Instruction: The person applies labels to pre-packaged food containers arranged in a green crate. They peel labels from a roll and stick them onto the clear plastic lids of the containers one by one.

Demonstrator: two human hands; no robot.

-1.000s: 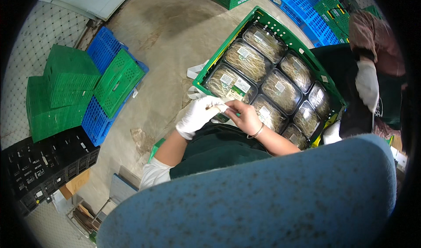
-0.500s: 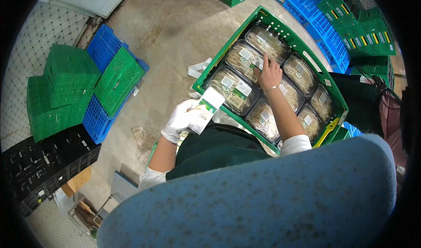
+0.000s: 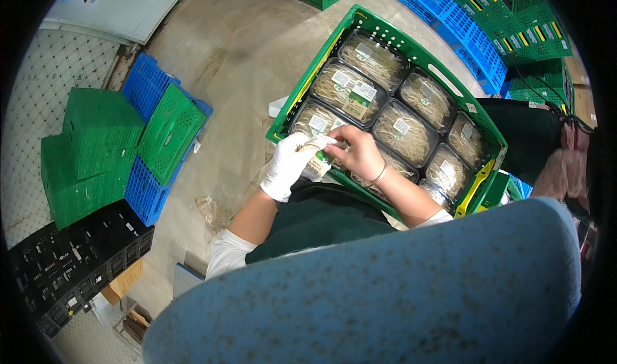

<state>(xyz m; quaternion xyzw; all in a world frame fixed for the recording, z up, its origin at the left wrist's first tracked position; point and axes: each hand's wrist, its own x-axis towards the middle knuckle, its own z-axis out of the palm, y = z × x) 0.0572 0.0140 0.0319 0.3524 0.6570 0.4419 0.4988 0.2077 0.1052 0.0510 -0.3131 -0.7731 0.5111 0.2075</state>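
My left hand point(image 3: 287, 166), in a white glove, is closed around a bunch of white, green and tan sticker labels point(image 3: 316, 165). My bare right hand point(image 3: 360, 155) meets it there, thumb and fingers pinched at the labels' upper edge. Both hands are above the near left side of a green crate point(image 3: 443, 74). Inside it sit several black film-covered trays point(image 3: 400, 127) of pale thin strands like bean sprouts. One tray at the left carries a green and tan label point(image 3: 360, 100) beside a white sticker. My hands partly cover the nearest left tray point(image 3: 315, 118).
Green crates point(image 3: 96, 152) and blue crates point(image 3: 144, 181) are stacked at the left, with black crates point(image 3: 77, 254) nearer. Blue pallets point(image 3: 463, 36) and more green crates point(image 3: 536, 36) line the far right. A yellow strip point(image 3: 474, 193) lies by the crate's right corner.
My right hand has left the trays' tops and come down left to the labels in my left hand. My left hand has shifted right. The view has moved slightly.
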